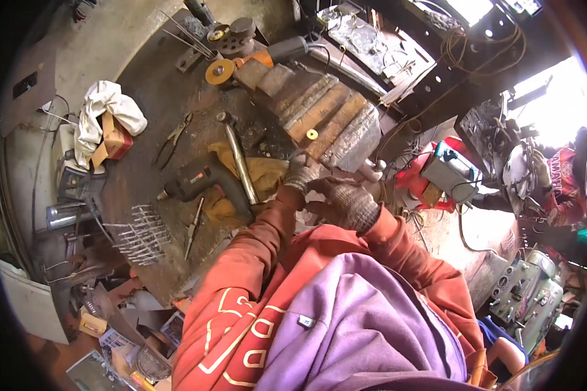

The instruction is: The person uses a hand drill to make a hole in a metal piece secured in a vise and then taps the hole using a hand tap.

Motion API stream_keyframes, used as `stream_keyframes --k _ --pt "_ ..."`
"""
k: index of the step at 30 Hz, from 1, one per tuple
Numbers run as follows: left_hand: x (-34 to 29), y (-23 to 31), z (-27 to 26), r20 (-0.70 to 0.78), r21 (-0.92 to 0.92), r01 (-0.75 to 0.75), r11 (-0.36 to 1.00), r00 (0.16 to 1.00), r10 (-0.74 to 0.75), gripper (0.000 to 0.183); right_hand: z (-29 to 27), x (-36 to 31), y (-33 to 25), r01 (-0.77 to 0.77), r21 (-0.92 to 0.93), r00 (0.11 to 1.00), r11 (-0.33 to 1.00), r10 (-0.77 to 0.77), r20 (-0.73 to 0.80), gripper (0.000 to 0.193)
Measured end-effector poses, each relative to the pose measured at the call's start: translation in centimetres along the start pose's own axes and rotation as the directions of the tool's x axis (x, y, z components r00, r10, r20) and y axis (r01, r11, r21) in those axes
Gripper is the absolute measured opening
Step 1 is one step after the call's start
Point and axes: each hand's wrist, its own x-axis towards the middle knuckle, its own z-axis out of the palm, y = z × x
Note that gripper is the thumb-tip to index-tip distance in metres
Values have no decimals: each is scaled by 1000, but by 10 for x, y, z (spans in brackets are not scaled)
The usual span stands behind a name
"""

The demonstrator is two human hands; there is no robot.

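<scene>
Both my hands wear grey knit gloves and are close together at the near edge of a heavy bench vise [332, 120] with rusty metal bars across it. My left hand [301, 173] is by the vise's near left side, its fingers bunched. Just right of it, my right hand [349, 201] has its fingers curled in toward the left. What they hold, if anything, is hidden. A small yellow ring [312, 134] sits on the vise. Left of my left forearm a long steel bar-handled tool [238, 156] lies beside a dark power drill [205, 179] on a tan cloth [267, 176].
An orange angle grinder [251, 60] with a yellow disc lies behind the vise. Pliers [173, 140], thin pointed tool [193, 228] and several short metal rods [140, 236] lie on the left. A grey machine [451, 171] stands right. Another person's hand [540, 168] is at far right.
</scene>
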Motion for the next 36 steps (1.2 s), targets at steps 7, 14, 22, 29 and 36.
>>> stream_keyframes --k 7,14,22,29,36 --pt "-42 -30 36 350 -392 462 795 875 -336 40 22 -25 84 -231 136 958 963 201 205 49" --pt "-65 -14 20 78 -342 419 841 904 -419 41 58 -46 153 -236 263 963 935 189 190 58" --pt "-67 0 -55 327 -630 563 535 817 -474 46 54 -57 156 -384 260 914 886 324 244 62" --pt "-89 -1 -45 435 -676 641 362 745 -506 55 78 -79 167 -392 247 917 886 355 183 61" --pt "-114 16 -47 531 -685 687 244 699 -479 53 107 -97 179 -376 364 924 852 318 212 50"
